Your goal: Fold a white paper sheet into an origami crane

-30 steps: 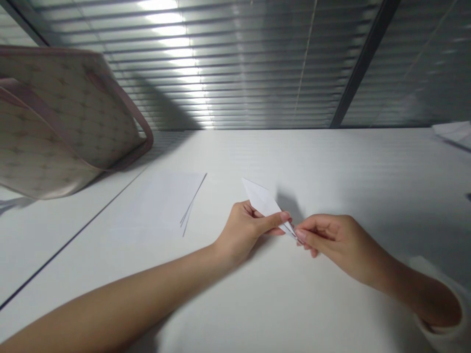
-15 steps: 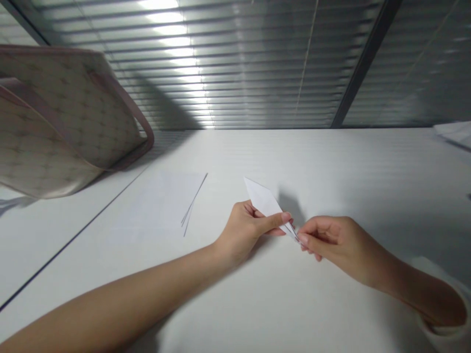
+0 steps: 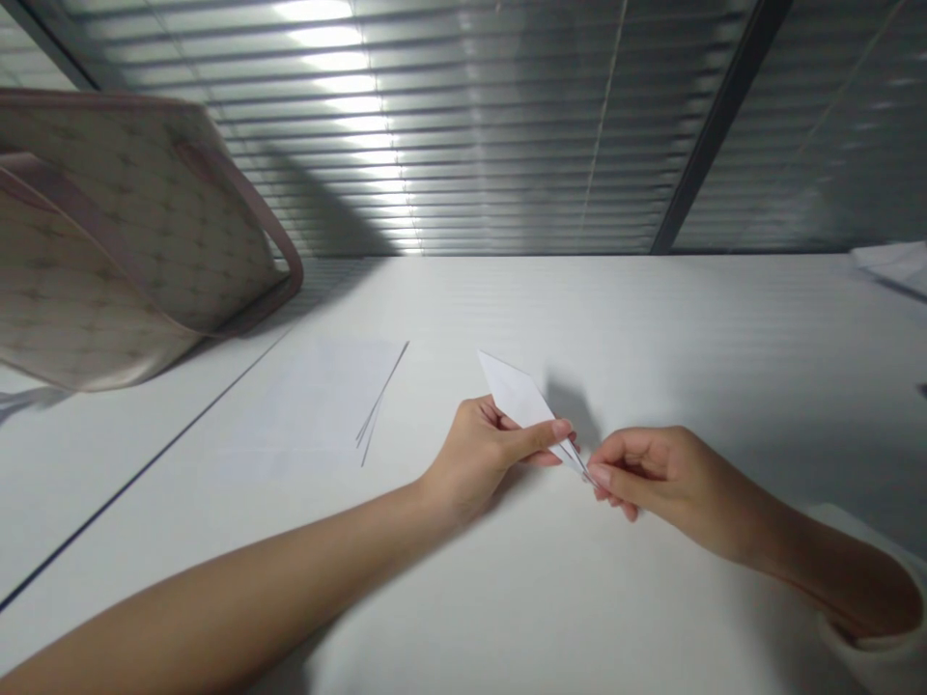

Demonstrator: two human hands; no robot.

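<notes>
A small piece of folded white paper (image 3: pixel 518 388), pointed at its far end, is held tilted above the white table. My left hand (image 3: pixel 499 439) grips its middle, thumb on top and fingers underneath. At the paper's near right tip, my right hand (image 3: pixel 641 468) is closed in a pinch, with thumb and forefinger on the narrow layered end. Several layers show along the right edge of the fold; their inner shape is hidden by my fingers.
To the left lie sheets of white paper (image 3: pixel 319 401) with slightly fanned right edges. A patterned bag (image 3: pixel 130 232) with pink handles stands at the back left. Window blinds (image 3: pixel 507 125) rise behind the table (image 3: pixel 463 598). More white paper (image 3: pixel 894 263) lies at the far right.
My right hand has shifted very slightly to the right and down at the paper's tip. The left hand and the folded paper have hardly moved.
</notes>
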